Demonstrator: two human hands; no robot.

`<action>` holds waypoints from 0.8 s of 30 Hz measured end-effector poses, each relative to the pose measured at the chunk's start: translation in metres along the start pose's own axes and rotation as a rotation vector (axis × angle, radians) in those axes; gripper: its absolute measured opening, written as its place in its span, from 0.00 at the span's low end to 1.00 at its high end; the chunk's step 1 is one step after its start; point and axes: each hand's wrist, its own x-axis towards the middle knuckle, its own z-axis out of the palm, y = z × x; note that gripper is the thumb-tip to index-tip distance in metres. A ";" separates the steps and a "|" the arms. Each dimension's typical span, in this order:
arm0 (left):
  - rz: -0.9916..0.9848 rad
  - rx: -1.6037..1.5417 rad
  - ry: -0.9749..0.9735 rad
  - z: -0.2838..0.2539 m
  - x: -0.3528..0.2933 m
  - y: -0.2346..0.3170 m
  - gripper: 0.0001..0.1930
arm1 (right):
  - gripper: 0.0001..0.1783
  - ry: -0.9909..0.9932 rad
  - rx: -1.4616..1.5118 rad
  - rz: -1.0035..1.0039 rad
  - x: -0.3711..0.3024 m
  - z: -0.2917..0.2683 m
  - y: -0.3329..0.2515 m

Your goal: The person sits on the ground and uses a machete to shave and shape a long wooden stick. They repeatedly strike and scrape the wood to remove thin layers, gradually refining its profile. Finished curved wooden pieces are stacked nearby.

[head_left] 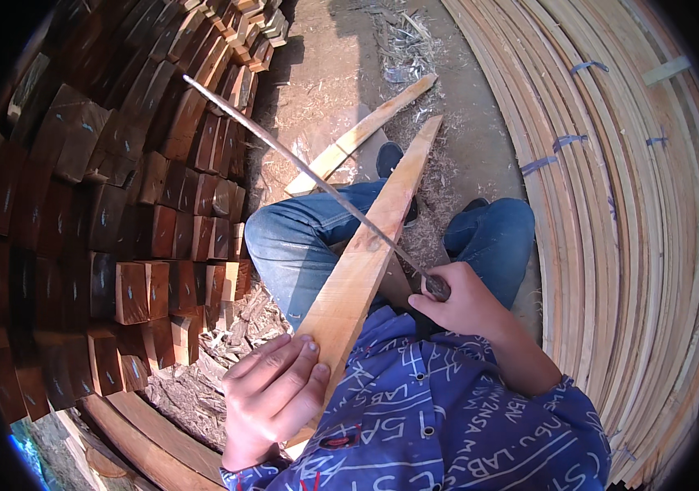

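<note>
A long wooden plank (345, 299), narrowing toward its far end, slants away from my body between my knees. My left hand (277, 393) grips its near part, fingers laid over the top face. In my right hand (464, 301) is the dark grip of a long, thin metal tool (300, 167). Its narrow length crosses over the plank and reaches up to the far left. Seen this way, I cannot tell whether it is a saw or a file, nor whether it touches the wood.
Stacked dark timber blocks (120, 204) rise on the left. Long bundled boards (579, 245) with blue ties line the right. Ahead, another tapered plank (366, 127) lies on the ground beyond my bent legs (296, 245). Wood chips (227, 335) litter the ground.
</note>
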 end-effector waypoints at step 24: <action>0.140 0.051 -0.012 0.016 -0.020 0.008 0.06 | 0.12 0.176 -0.312 0.346 0.005 -0.025 0.083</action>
